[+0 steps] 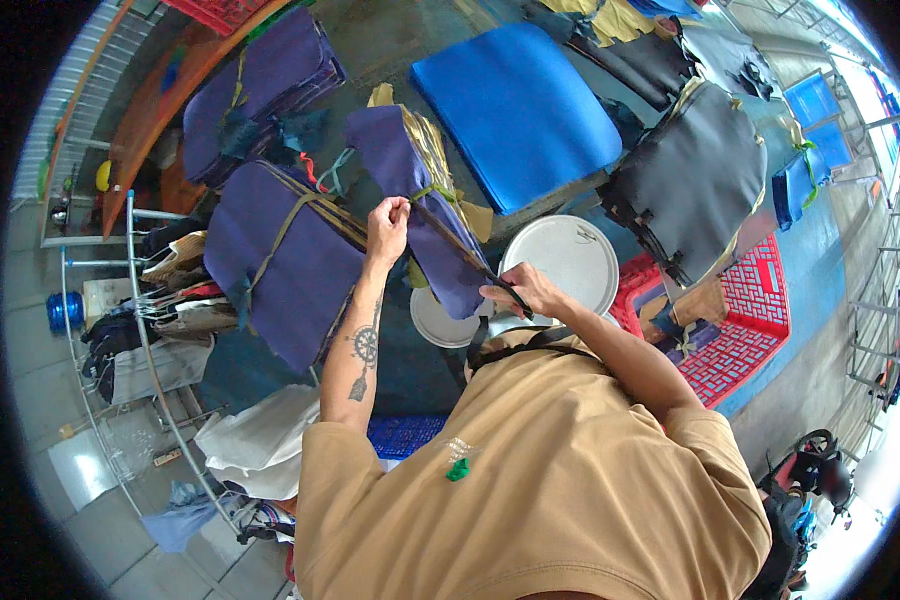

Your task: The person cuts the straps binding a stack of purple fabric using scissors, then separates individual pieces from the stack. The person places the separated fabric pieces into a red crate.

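A narrow stack of purple sheets (390,150) with yellowish edges lies before me, bound with a green tie (433,190). My left hand (388,230) is closed in a pinch at its left side, by the tie. From there a thin dark strip (460,245) runs slantwise over the stack to my right hand (530,291), whose fingers are closed round its lower end. Whether the strip is fixed to the stack, I cannot tell. Under and beside the stack are two round whitish lids (560,262), the nearer one partly covered.
More tied purple stacks (270,255) lie to the left. A blue sheet stack (520,115) is at the back, with black sheet stacks (695,180) to the right. A red plastic crate (755,325) stands at right; a metal rack (145,320) with cloths is at left.
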A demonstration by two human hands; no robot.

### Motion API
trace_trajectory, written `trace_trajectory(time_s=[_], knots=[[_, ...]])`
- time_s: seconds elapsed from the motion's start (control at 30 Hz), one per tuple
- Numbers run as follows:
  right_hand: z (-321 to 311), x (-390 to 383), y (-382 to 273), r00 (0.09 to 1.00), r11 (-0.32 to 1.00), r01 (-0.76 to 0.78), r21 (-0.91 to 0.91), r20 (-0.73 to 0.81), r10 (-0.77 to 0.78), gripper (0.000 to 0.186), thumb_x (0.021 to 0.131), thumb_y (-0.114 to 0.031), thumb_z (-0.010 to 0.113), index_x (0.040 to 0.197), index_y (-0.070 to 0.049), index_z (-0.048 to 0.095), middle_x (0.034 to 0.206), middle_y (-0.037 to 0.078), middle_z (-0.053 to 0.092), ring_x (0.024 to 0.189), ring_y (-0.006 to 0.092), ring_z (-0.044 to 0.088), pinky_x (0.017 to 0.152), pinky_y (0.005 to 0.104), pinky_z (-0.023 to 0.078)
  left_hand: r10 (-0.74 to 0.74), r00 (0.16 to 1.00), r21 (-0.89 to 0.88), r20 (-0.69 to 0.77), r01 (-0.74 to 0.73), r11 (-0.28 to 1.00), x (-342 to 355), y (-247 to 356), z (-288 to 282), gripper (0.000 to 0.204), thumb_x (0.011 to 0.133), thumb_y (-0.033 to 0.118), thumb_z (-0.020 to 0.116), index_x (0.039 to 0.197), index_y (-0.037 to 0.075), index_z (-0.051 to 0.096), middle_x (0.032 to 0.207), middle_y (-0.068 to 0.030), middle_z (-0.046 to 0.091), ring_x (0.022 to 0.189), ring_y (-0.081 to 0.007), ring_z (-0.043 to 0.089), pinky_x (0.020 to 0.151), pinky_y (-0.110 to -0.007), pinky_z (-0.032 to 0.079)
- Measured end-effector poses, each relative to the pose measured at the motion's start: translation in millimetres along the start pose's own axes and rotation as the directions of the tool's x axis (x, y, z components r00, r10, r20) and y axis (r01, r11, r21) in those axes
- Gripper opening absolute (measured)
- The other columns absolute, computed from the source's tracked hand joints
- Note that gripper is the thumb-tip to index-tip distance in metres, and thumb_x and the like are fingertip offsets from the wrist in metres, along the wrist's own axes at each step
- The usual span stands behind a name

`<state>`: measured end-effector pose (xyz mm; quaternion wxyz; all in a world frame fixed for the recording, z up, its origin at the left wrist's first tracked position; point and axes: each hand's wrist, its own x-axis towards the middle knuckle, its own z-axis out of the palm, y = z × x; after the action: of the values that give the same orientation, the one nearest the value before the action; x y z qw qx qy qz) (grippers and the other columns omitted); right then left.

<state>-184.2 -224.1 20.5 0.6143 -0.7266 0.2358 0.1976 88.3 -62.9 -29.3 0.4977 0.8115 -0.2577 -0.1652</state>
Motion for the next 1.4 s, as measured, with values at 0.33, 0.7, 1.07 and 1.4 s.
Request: trace_trajectory(time_s=[0.33, 0.7, 1.07, 1.4], knots=[[-2.7, -4.2, -0.2, 0.998, 0.998, 0.061, 0.009, -0.018, -0.061, 0.055, 0.09, -0.049, 0.073, 0.059, -0.004, 0.063, 0.049, 0.003, 0.056, 0.048, 0.0122, 0.054, 0.049, 0.0338, 0.043, 0.055, 0.998, 0.09, -0.014, -0.053, 0.995, 3.2, -0.2, 4.2, 0.017, 0.099, 0.016, 0.065, 0.098, 0.0, 0.07, 0.067, 0.0074, 0.05, 0.061, -0.0039, 0.041, 0.054, -0.026, 0.036], [4.4, 16.2, 21.6, 0.997, 0.995, -0.012, 0.1, 0.075, 0.005, 0.055, 0.087, -0.05, 0.077, 0.062, -0.002, 0.064, 0.052, 0.005, 0.057, 0.044, 0.0143, 0.054, 0.045, 0.0337, 0.043, 0.092, 0.985, 0.133, -0.147, -0.072, 0.989, -4.7, 4.3, 7.0, 0.019, 0.091, 0.02, 0.065, 0.095, 0.003, 0.072, 0.093, -0.0184, 0.072, 0.087, -0.034, 0.071, 0.075, -0.043, 0.054], [7.2, -15.5, -44.3, 0.997, 0.995, 0.011, 0.102, 0.08, -0.019, 0.047, 0.095, -0.04, 0.069, 0.066, -0.004, 0.059, 0.054, 0.003, 0.054, 0.044, 0.0139, 0.051, 0.044, 0.0296, 0.039, -0.002, 0.989, 0.008, -0.148, 0.003, 1.0, -3.3, -0.1, 16.9, 0.011, 0.092, 0.011, 0.062, 0.093, 0.002, 0.068, 0.083, -0.0169, 0.07, 0.078, -0.0317, 0.068, 0.068, -0.044, 0.05], [1.6, 1.0, -23.0, 0.994, 0.987, 0.034, 0.156, 0.101, -0.051, 0.046, 0.096, -0.04, 0.067, 0.068, -0.005, 0.057, 0.057, 0.002, 0.053, 0.046, 0.0135, 0.05, 0.045, 0.0294, 0.038, 0.036, 0.987, 0.052, -0.157, -0.028, 0.998, -4.3, -6.7, 18.3, 0.01, 0.093, 0.011, 0.064, 0.095, 0.001, 0.066, 0.091, -0.0184, 0.07, 0.087, -0.0371, 0.068, 0.075, -0.047, 0.051]])
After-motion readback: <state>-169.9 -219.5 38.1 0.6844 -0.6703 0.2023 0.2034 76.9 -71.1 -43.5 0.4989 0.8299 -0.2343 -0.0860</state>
